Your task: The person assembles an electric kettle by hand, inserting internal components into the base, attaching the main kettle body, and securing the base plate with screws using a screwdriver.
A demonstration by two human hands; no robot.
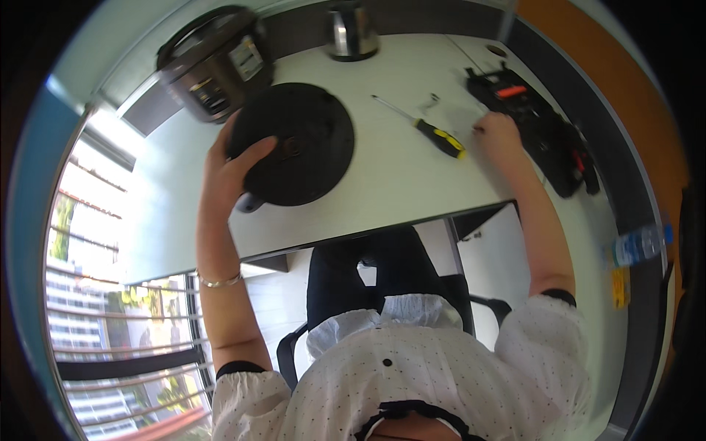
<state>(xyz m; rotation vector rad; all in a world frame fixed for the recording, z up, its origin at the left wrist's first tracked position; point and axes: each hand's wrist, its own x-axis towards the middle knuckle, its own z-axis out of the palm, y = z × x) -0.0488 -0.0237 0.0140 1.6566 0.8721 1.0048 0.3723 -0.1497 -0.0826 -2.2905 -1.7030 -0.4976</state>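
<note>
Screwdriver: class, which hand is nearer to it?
Right. The right hand is just right of the screwdriver; the left hand is farther off, to its left, holding a round black object.

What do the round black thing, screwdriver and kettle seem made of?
Round black thing: dull, dark surface; coated metal or plastic, hard to tell.
Screwdriver: pale, slim shaft, likely metal; black-and-yellow handle, probably plastic or rubber.
Kettle: silvery reflections suggest polished steel.
</note>
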